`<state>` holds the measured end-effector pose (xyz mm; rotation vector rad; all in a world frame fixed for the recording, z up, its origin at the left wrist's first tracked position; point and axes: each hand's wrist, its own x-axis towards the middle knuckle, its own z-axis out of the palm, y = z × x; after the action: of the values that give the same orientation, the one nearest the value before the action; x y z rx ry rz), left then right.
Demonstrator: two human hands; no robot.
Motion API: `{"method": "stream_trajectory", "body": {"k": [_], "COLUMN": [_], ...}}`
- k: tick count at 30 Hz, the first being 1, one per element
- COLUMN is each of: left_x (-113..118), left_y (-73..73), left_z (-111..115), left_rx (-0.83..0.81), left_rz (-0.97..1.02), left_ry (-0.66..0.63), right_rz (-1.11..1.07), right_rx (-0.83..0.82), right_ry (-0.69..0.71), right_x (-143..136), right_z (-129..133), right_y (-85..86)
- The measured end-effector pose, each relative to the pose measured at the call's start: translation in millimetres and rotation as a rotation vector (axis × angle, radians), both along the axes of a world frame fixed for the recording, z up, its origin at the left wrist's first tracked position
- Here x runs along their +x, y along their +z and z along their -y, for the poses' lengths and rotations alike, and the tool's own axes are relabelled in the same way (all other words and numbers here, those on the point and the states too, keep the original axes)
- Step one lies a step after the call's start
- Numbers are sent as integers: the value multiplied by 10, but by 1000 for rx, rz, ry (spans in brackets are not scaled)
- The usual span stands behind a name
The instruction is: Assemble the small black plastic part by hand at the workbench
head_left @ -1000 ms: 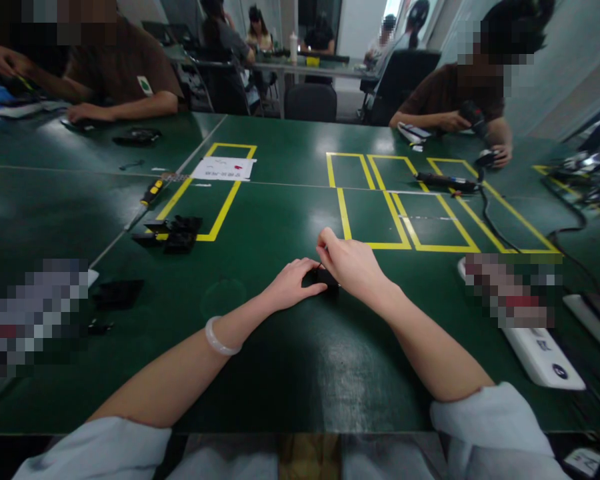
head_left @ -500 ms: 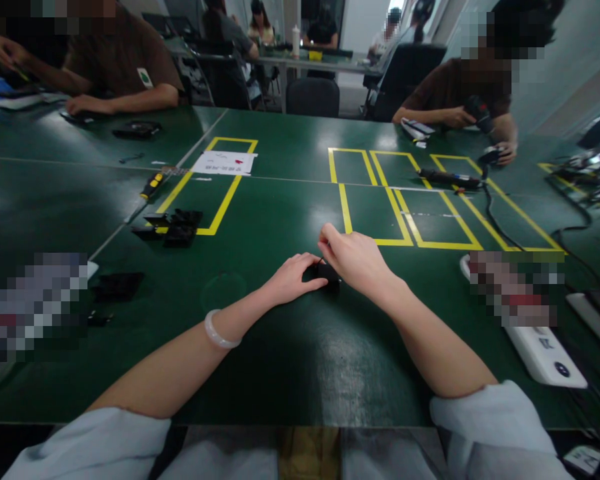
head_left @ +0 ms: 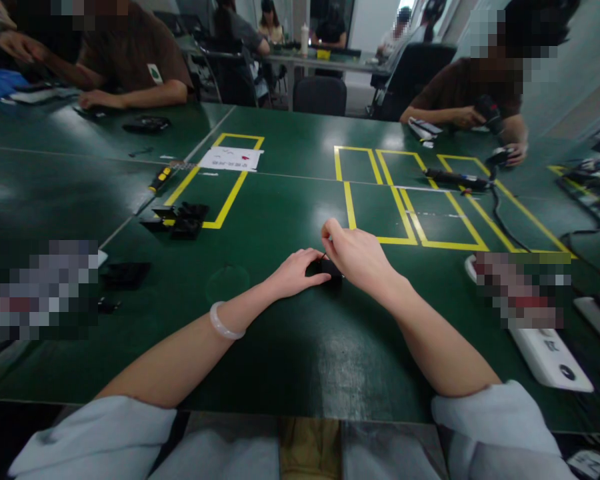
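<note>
Near the middle of the green table, my left hand [head_left: 300, 272] steadies a small black part [head_left: 332, 269], its thumb on the near side and its fingers on the far side. My right hand [head_left: 359, 255] is raised over that part with the fingers pinched together. A thin dark rod [head_left: 323, 256] shows below the pinch and reaches down to the part; whether it is a tool or a wire I cannot tell. The right hand hides some of the black part.
Black parts [head_left: 187, 220] lie at the left, near a yellow-and-black screwdriver [head_left: 161, 178]. A white power strip [head_left: 553, 360] is at the right. Yellow tape [head_left: 407, 213] marks the green table [head_left: 280, 360]. Across it, a co-worker's hand [head_left: 467, 118] holds a dark tool.
The whole view has shifted slightly, so the table's things appear a little further right. Both hands keep nearly the same pose around the black part.
</note>
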<state>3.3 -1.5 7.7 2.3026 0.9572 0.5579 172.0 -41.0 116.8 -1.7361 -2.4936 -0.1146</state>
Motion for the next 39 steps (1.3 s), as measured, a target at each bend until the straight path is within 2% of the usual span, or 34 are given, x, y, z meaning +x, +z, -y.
{"method": "stream_trajectory", "body": {"k": [5,12,18,24,31,39], "left_x": [-1,3,-3,-3,-6,-5], "left_y": [-1,-2,-18,-20,-22,-21], "left_z": [-2,-2,-4,-7,-8,-9], "left_rx": [7,2,13,3,2,10], "left_rz": [12,10,25,22,27,24], "left_ry": [-5,-1,1,-1,3,-2], "right_rz": [-67,5,-88,16,-41,6], "right_rx": [5,-15,11,6,14,38], "right_ry": [44,6,63,9,44,33], "right_x": [18,2,16,-4,-9,-17], "right_z": [19,13,42,16,34,14], "right_y": [9,18,3,-14,2,-29]}}
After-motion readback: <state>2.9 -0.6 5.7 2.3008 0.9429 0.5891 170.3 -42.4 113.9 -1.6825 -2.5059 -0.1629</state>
